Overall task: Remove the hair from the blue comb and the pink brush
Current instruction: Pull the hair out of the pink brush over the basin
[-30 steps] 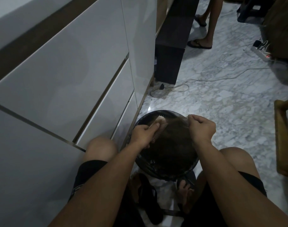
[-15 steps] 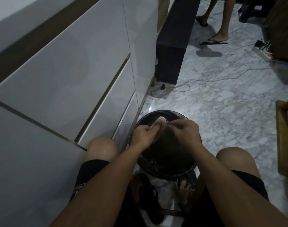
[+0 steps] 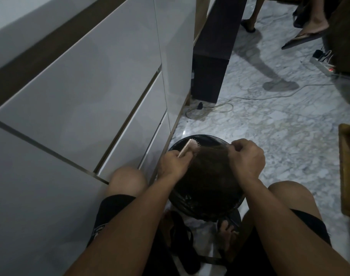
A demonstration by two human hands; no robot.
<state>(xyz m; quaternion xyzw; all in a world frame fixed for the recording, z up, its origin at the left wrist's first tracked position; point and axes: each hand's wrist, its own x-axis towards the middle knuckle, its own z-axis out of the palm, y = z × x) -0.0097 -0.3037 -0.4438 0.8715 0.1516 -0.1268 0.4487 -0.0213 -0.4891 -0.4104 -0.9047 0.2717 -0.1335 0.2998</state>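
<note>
My left hand (image 3: 173, 163) is shut on the pink brush (image 3: 190, 146), holding it bristles-right over a black lined bin (image 3: 207, 208). Brown strands of hair (image 3: 212, 151) stretch from the bristles to my right hand (image 3: 246, 158), which pinches them above the bin's right side. A mass of brown hair fills the bin below. The blue comb is not in sight.
White drawer fronts (image 3: 86, 92) stand close on my left. A dark cabinet (image 3: 214, 56) stands ahead, with a cable (image 3: 214, 108) on the marble floor. Another person's feet (image 3: 309, 30) are at the top right, beside a power strip (image 3: 321, 65). A wooden frame (image 3: 349, 168) is at right.
My right hand went to the brush bristles, then pulled away to the right, drawing hair strands out. The other person's feet stepped to the right.
</note>
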